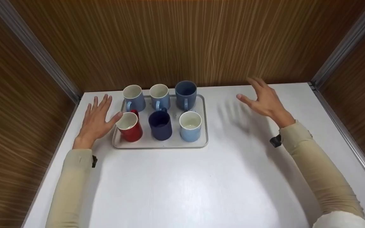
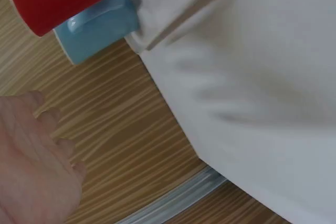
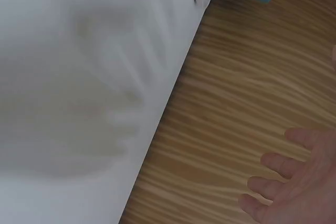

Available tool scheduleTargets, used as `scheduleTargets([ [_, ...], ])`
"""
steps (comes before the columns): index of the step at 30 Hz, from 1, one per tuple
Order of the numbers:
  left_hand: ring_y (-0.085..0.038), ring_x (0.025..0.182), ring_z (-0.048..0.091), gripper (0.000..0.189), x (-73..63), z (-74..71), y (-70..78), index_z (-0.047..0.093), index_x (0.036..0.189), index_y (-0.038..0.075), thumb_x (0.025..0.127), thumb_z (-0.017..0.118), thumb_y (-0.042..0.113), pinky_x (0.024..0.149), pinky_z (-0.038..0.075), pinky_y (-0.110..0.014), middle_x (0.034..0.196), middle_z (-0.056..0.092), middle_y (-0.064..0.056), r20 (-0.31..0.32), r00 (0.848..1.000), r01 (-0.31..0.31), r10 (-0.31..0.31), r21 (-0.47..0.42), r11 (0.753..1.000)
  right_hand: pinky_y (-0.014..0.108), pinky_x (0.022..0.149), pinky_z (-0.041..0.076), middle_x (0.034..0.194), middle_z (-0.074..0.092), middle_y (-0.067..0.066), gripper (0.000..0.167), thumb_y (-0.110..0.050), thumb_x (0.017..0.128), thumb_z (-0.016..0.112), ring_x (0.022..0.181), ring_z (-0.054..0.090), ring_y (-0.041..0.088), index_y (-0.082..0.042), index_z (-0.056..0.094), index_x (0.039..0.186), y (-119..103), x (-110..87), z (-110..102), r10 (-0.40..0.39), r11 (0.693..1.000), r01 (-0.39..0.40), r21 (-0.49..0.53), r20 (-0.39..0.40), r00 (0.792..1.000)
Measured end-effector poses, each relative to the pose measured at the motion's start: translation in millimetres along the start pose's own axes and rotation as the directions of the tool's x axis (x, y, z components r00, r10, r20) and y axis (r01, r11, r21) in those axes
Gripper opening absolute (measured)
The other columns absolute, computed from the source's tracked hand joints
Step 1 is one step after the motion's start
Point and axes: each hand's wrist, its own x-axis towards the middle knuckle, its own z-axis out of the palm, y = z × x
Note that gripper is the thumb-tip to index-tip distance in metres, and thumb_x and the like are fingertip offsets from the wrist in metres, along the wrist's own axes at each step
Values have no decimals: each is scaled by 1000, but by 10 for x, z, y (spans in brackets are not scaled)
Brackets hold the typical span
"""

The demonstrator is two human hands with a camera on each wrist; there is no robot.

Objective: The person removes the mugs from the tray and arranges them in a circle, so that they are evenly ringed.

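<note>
Caught the left hand (image 1: 95, 122) stretched wide, nothing in its grasp, just beside the tray (image 1: 175, 133)! Spotted the right hand (image 1: 263, 99) just as wide and just as bare, out over the table (image 1: 169, 177), well apart from every mug.

Found the tray between the two, much nearer the left, bearing six upright mugs, presumably grouped there to stay together. Picked out the red mug (image 1: 131, 131) closest to the left hand, then, heading toward the right, the navy mug (image 1: 160, 128) and the light blue mug (image 1: 190, 133). Level with the left fingertips, counted two pale blue mugs (image 1: 139, 104) and the slate blue mug (image 1: 185, 95).

Noticed handles turned into the gap between rows, perhaps to avoid jutting past the tray. Saw the left thumb (image 1: 116, 118) across the red rim from above; couldn't tell touching from hovering. Judged both hands spread to keep off the mugs.
</note>
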Motion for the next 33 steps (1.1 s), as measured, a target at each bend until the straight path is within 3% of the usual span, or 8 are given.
scheduleTargets([
  [5, -38, 167, -7, 94, -135, 104, -90, 15, 173, 19, 102, 41, 75, 134, -9, -58, 181, 7, -8, 9, 1000, -28, 29, -21, 999, 78, 125, 18, 176, 27, 18, 90, -67, 101, 59, 157, 31, 52, -17, 30, 170, -136, -33, 146, -27, 998, 26, 63, 26, 999],
  [10, -37, 168, -5, 89, -254, 194, -166, 16, 173, 19, 105, 43, 69, 135, -3, -60, 181, 9, -8, 17, 999, -42, 43, -51, 998, 74, 126, 23, 175, 29, 17, 89, -65, 101, 61, 160, 30, 46, -17, 31, 170, -288, -63, 271, -65, 992, 60, 112, 43, 997],
  [15, -35, 168, -6, 90, -318, 266, -207, 13, 174, 23, 104, 47, 69, 135, -5, -58, 181, 9, -7, 53, 997, -51, 56, -90, 995, 71, 127, 25, 174, 31, 14, 88, -65, 100, 62, 161, 30, 41, -18, 33, 169, -454, -107, 383, -92, 984, 82, 160, 60, 994],
  [22, -40, 167, 1, 99, -391, 403, -234, 19, 172, 10, 101, 54, 70, 135, 0, -61, 180, 15, -13, 90, 994, -49, 55, -68, 996, 70, 128, 26, 174, 32, 12, 86, -63, 100, 63, 161, 30, 39, -19, 34, 168, -671, -217, 578, -120, 972, 94, 217, 111, 986],
  [29, -41, 167, -2, 113, -468, 504, -196, 5, 173, 12, 97, 56, 77, 134, 1, -64, 180, 8, -14, 214, 977, 2, 11, -60, 998, 64, 129, 28, 173, 35, 9, 91, -66, 98, 66, 161, 32, 34, -19, 33, 168, -870, -296, 850, -152, 955, 100, 279, 169, 974],
  [33, -43, 167, -2, 111, -470, 556, -146, 5, 173, 10, 98, 50, 79, 133, 1, -65, 180, 6, -17, 270, 963, -11, 16, -20, 1000, 60, 129, 32, 170, 40, 10, 93, -61, 96, 73, 159, 37, 32, -16, 35, 167, -917, -335, 981, -172, 940, 113, 323, 162, 972],
])
